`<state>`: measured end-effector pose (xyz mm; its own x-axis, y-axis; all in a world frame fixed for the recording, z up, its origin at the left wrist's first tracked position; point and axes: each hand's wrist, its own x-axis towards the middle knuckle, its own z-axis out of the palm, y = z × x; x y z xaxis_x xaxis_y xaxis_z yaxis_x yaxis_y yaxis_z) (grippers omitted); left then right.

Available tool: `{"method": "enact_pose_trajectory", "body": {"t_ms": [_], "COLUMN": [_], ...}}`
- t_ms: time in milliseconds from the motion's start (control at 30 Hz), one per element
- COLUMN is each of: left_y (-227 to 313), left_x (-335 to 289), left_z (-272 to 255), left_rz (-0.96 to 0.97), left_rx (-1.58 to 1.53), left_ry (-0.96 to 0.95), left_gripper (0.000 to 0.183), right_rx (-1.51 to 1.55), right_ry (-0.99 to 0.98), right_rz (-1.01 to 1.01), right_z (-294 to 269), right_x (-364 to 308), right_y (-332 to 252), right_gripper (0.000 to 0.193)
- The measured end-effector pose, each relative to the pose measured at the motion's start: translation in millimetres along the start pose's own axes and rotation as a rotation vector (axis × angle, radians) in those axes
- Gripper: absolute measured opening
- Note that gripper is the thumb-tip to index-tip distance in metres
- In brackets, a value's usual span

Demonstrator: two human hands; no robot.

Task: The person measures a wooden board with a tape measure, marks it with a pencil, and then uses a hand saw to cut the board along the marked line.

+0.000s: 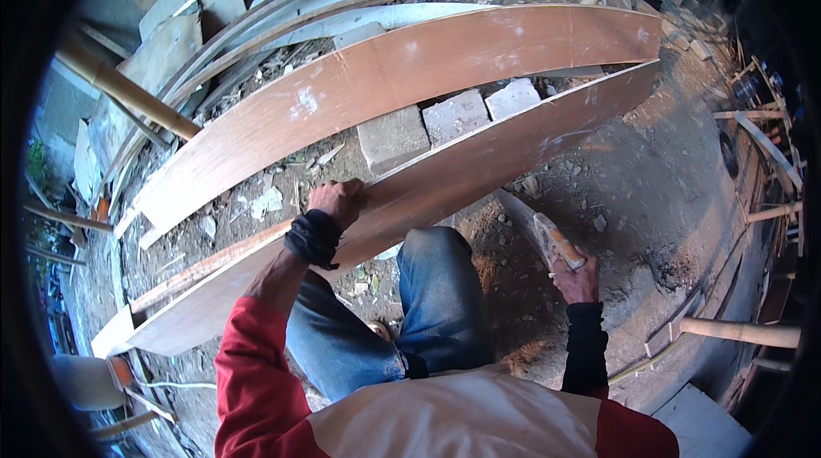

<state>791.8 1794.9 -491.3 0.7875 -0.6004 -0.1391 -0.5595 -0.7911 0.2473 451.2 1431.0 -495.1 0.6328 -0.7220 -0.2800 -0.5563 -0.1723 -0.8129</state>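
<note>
My left hand [337, 204] is closed over the upper edge of a long reddish-brown plywood board [479, 163] that stands on its edge in front of my knees. At my right side, my right hand [575, 275] is wrapped round the wooden handle of a handsaw [558, 240]. The saw's grey blade points forward and left, its tip close to the board's lower edge, and I cannot tell whether they touch. Beyond the near board lies a second plywood board [410, 56], roughly parallel, and the two come close together at the far right end.
Several concrete blocks [456, 116] sit between the boards. A bamboo pole [128, 90] slants in from the left, above a grey container [85, 383]. Long thin strips [342, 13] lie at the back. Timber scraps [761, 129] are piled at right, and debris litters the dirt floor [637, 193].
</note>
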Motion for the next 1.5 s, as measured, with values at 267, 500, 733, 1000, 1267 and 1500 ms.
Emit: {"method": "enact_pose_trajectory", "body": {"t_ms": [267, 500, 733, 1000, 1267, 1500], "left_y": [-51, -61, -70, -140, -159, -166], "left_x": [39, 37, -2, -24, -18, -7], "left_z": [112, 109, 84, 77, 101, 116], "left_rz": [-0.223, -0.138, -0.252, -0.383, -0.235, -0.302], "left_rx": [-0.154, -0.071, -0.026, -0.08, -0.013, -0.057], "left_ry": [-0.015, -0.071, -0.147, -0.174, -0.104, -0.106], "left_gripper": [0.029, 0.033, 0.039, 0.046, 0.062, 0.058], "right_rx": [0.139, 0.221, 0.057, 0.09, -0.089, -0.166], "right_ry": [0.276, 0.214, 0.015, -0.159, -0.152, -0.077], "right_rz": [-0.063, -0.193, -0.39, -0.393, -0.816, -0.809], "right_z": [13, 53, 94, 148, 199, 207], "right_x": [-125, -189, -202, -197, -201, -210], "right_y": [29, -33, -84, -99, -110, -114], "right_gripper": [0.019, 0.019, 0.019, 0.019, 0.021, 0.024]}}
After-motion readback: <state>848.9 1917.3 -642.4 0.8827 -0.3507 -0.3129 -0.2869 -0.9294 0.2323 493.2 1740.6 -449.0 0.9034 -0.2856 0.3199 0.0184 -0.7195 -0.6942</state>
